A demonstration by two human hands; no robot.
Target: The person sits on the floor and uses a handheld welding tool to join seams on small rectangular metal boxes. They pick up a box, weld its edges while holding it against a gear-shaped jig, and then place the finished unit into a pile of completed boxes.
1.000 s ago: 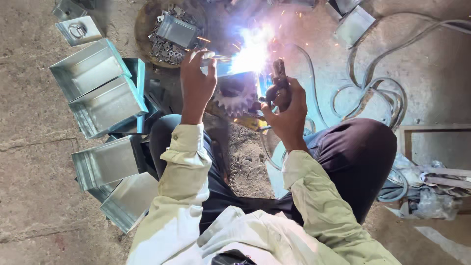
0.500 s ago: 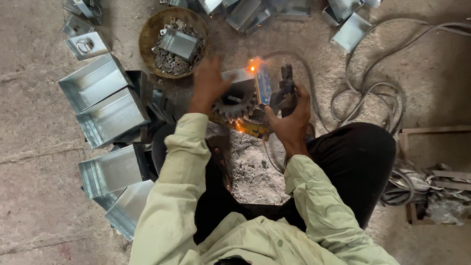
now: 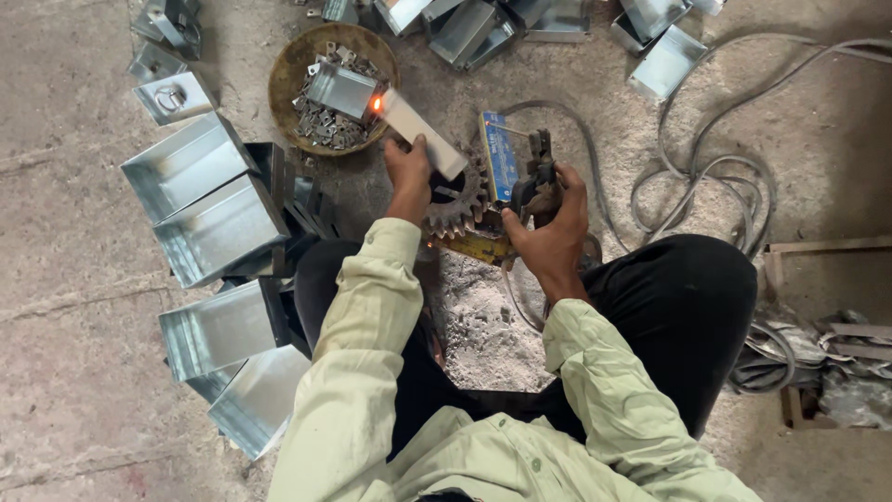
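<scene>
My left hand (image 3: 409,175) grips a flat grey metal strip (image 3: 420,133) that points up and left, its far tip glowing orange just over a round rusty bowl (image 3: 283,88). My right hand (image 3: 550,226) is closed on a dark welding electrode holder (image 3: 534,172) with its rod angled toward a small blue-edged plate (image 3: 499,155). Between the hands lies a rusty toothed gear (image 3: 457,212) on a yellowish block, with an orange ember at its lower left edge. Grey ash covers the floor below it, between my knees.
Shiny sheet-metal boxes (image 3: 200,200) are stacked to the left, and several more lie along the top (image 3: 469,23). The bowl holds small metal brackets and one box. Grey cables (image 3: 706,177) loop on the right, beside wooden scraps (image 3: 827,246). My dark trousers fill the lower middle.
The bright welding arc has gone out. My left hand has lifted the strip off the gear and swung it left toward the bowl, the tip still glowing. The right hand has hardly moved.
</scene>
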